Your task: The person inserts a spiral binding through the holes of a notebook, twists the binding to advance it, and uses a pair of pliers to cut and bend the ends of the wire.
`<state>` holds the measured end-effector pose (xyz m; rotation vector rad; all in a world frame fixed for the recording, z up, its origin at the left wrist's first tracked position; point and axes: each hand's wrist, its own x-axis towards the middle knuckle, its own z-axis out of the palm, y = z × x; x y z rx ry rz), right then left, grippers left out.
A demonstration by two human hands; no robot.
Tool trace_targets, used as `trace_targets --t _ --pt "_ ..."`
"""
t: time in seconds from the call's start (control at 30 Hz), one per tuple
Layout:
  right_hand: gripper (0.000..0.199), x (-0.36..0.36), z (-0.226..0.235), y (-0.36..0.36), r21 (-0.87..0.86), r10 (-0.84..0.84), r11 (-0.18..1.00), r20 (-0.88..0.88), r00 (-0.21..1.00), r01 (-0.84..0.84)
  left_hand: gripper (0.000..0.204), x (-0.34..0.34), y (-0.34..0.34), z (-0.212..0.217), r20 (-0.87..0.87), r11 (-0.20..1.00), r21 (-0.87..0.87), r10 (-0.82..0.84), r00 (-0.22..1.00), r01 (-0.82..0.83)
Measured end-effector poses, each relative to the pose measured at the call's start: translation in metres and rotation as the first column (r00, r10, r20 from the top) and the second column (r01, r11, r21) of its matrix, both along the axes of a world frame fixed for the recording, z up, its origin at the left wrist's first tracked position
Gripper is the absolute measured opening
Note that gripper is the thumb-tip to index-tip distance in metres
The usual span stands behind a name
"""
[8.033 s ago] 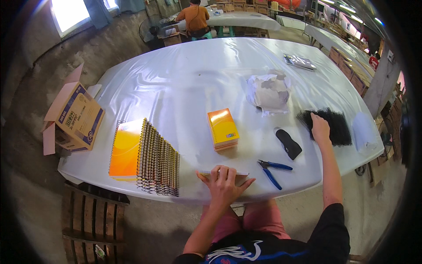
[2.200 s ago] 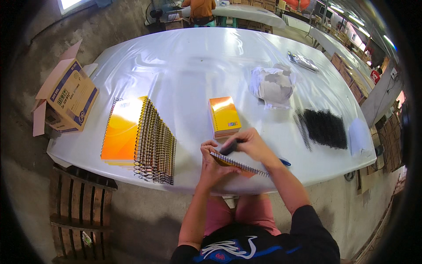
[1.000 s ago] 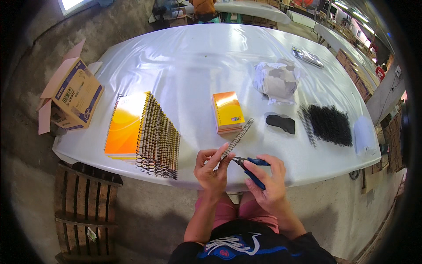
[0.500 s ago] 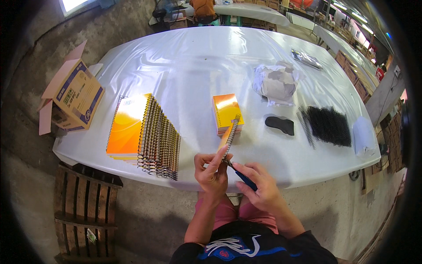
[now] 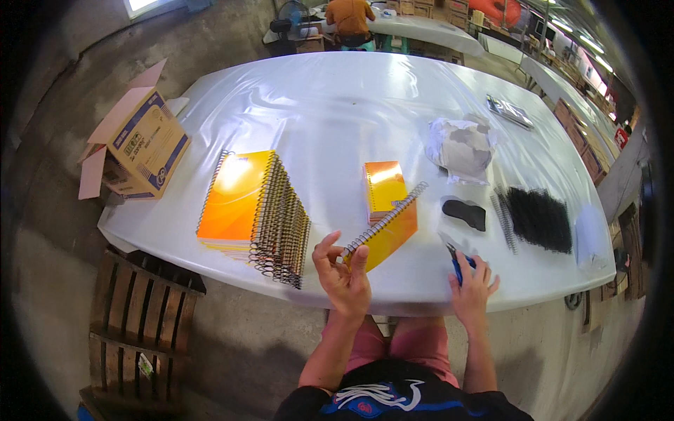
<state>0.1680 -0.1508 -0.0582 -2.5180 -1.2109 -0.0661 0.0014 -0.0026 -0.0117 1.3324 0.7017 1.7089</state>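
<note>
My left hand [image 5: 342, 281] holds a yellow-orange spiral notebook [image 5: 393, 237] by its near end, pinched between thumb and fingers. The notebook is tilted, its wire coil [image 5: 386, 221] running up to the right. My right hand [image 5: 472, 286] rests low over the table near its front edge, with thumb and fingers around the blue handles of pliers [image 5: 460, 264]; the jaws point away from me. Behind the held notebook sits a small stack of yellow-orange books [image 5: 385, 184], punched along one side. To the left stands a tall pile of coil-bound notebooks [image 5: 235, 200].
A cardboard box [image 5: 140, 151] with raised flaps stands at the left. On the right are a black flat pad [image 5: 464, 214], a heap of black coils [image 5: 539, 219], crumpled whitish wrapping [image 5: 460, 151] and a flat packet [image 5: 510, 111]. Another person [image 5: 349, 19] sits beyond the table.
My right hand has moved right, away from the coil end, bringing the pliers down to the table. My left hand has turned the notebook so its cover shows. The view has shifted slightly.
</note>
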Motion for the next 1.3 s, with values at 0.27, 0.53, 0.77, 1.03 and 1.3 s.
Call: trace_targets --t 0.27,0.53,0.77,1.03,1.3 --pt "0.066 -0.037 0.059 0.039 0.892 0.866 0.413 -0.448 0.223 0.185 0.016 -0.017 -0.020 0.032 0.094 0.985 0.165 -0.075 0.993 0.058" --pt "0.050 -0.075 0.154 0.143 0.889 0.921 0.389 -0.365 -0.139 0.242 0.033 -0.106 -0.004 0.095 -0.205 0.747 0.569 0.535 0.819 -0.345" --pt "0.044 -0.115 0.215 0.240 0.855 0.926 0.370 -0.309 -0.218 0.362 0.050 -0.141 0.054 0.088 -0.098 0.866 0.216 0.480 0.872 -0.452" --pt "0.035 -0.145 0.174 0.269 0.733 0.793 0.431 -0.029 0.609 -0.526 0.044 -0.135 0.073 0.055 -0.250 0.959 0.123 0.279 0.927 -0.255" --pt "0.037 -0.130 0.145 0.284 0.755 0.862 0.402 -0.122 0.492 -0.518 0.049 -0.114 0.088 0.065 0.097 0.925 0.154 0.336 0.937 -0.348"
